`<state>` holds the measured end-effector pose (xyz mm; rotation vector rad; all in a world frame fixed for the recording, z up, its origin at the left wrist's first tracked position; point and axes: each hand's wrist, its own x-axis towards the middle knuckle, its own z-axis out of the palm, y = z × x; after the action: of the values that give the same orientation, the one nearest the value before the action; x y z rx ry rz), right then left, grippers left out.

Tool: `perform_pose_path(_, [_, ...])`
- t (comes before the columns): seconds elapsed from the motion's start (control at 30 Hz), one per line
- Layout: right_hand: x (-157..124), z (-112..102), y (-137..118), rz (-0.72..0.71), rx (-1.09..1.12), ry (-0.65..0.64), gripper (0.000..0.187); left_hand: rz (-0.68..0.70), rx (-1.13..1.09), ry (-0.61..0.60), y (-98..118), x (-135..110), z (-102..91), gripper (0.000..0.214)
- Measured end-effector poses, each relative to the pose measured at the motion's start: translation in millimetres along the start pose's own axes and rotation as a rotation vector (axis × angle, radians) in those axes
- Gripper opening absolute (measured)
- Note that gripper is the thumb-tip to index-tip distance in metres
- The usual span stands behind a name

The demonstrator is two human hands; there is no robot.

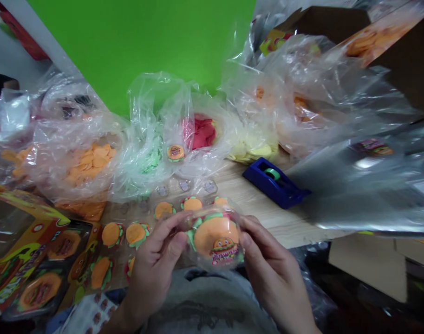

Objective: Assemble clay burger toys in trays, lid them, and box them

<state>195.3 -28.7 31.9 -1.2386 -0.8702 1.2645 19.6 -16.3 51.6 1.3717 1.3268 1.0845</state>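
Left hand and right hand grip a wrapped burger toy by opposite edges. Wooden table shows between it and the blue tape dispenser, right of centre.

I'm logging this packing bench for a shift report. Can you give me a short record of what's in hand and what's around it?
left hand: holding burger-shaped toy in clear wrap
right hand: holding the same toy from the other side
beside hands: other burger toys
surface: wooden table
also there: blue tape dispenser, clear bag of orange discs
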Motion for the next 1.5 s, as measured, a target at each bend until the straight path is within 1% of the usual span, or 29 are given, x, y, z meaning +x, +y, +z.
perform_pose_path(0.1, [0.6, -1.7, -0.1, 0.074, 0.099, 0.003, 0.027, -0.024, -0.036, -0.088, -5.4, -3.8, -5.8, 0.033])
perform_pose_path(0.2, [1.6, -1.5, -1.6, 0.167, 0.237, 0.008, 0.026, -0.034, -0.077, -0.189, -2.1, -5.1, -11.2, 0.036])
perform_pose_path(0.27, [1.9, -0.2, -2.7, 0.225, 0.308, 0.014, 0.025, -0.002, -0.043, -0.237, 3.1, -3.1, -13.7, 0.039])
perform_pose_path(0.33, [1.6, 1.4, -3.5, 0.265, 0.343, 0.022, 0.025, 0.062, 0.000, -0.270, 8.2, 0.5, -15.6, 0.041])
perform_pose_path(0.43, [0.4, 2.7, -4.6, 0.320, 0.359, 0.038, 0.028, 0.118, -0.015, -0.305, 12.9, 5.7, -18.1, 0.043])
perform_pose_path(0.53, [-0.6, 2.3, -6.5, 0.355, 0.367, 0.034, 0.028, 0.095, -0.056, -0.297, 15.0, 7.8, -19.3, 0.041])
perform_pose_path(0.6, [-1.0, 1.4, -7.6, 0.361, 0.377, 0.027, 0.029, 0.040, -0.095, -0.288, 17.0, 7.4, -18.9, 0.038])
perform_pose_path(0.77, [-1.5, 0.7, -5.1, 0.356, 0.351, 0.056, 0.033, -0.234, -0.286, -0.220, 24.9, 5.2, -15.5, 0.034])
perform_pose_path(0.83, [-2.2, 1.4, -2.4, 0.370, 0.352, 0.074, 0.033, -0.289, -0.364, -0.223, 26.4, 5.9, -14.6, 0.032])
perform_pose_path(0.93, [-3.7, 2.1, -0.1, 0.377, 0.334, 0.108, 0.033, -0.300, -0.397, -0.255, 24.6, 8.4, -14.2, 0.032])
perform_pose_path(1.0, [-5.1, 1.3, -0.2, 0.375, 0.309, 0.103, 0.033, -0.280, -0.378, -0.250, 21.8, 9.8, -13.8, 0.033])
perform_pose_path(1.1, [-7.4, -1.3, -1.0, 0.340, 0.257, 0.080, 0.032, -0.256, -0.303, -0.188, 17.6, 10.8, -11.9, 0.028])
perform_pose_path(1.23, [-8.6, -4.3, 1.7, 0.264, 0.156, 0.066, 0.032, -0.272, -0.227, -0.127, 13.6, 12.1, -6.3, 0.018])
perform_pose_path(1.3, [-8.0, -5.0, 3.8, 0.214, 0.087, 0.057, 0.032, -0.269, -0.264, -0.087, 11.0, 12.8, -2.9, 0.016])
perform_pose_path(1.4, [-6.0, -5.5, 4.5, 0.146, 0.001, 0.018, 0.033, -0.256, -0.357, -0.037, 4.9, 12.5, -0.5, 0.021])
perform_pose_path(1.5, [-5.0, -5.9, 2.2, 0.098, -0.018, 0.000, 0.031, -0.242, -0.417, -0.080, -2.1, 9.7, -3.1, 0.022])
